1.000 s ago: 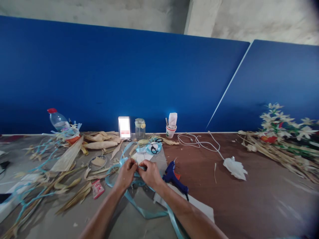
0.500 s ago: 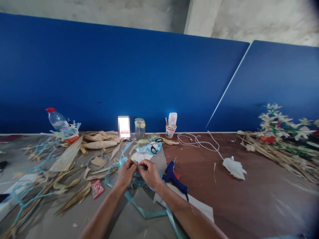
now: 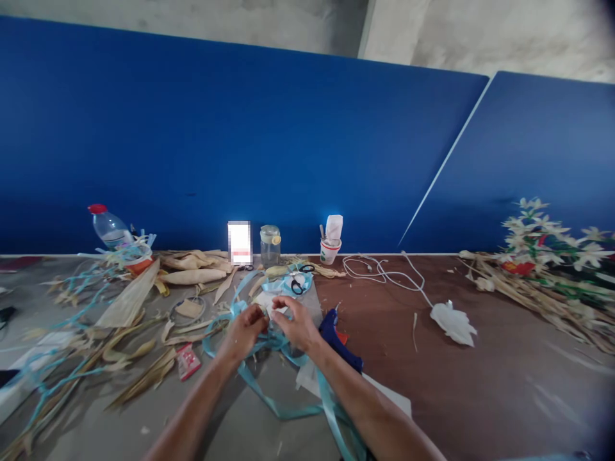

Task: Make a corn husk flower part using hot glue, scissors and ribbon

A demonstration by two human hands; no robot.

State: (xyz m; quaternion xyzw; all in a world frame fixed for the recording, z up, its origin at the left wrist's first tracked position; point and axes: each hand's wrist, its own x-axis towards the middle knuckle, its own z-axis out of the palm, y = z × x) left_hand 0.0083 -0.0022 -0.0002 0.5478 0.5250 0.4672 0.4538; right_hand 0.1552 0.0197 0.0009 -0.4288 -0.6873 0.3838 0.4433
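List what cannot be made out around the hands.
Head view only.
Whatever the left hand and right hand work on: hidden by them, motion-blurred.
Blue glue gun: partly covered by the right forearm.
Small white card at the back: blurred, unreadable.
End of the ribbon: cut off by bottom edge.

Blue panels [image 3: 240,141] behind a brown and grey table [image 3: 480,384], beneath a bare concrete wall [image 3: 480,32], in soft even light.
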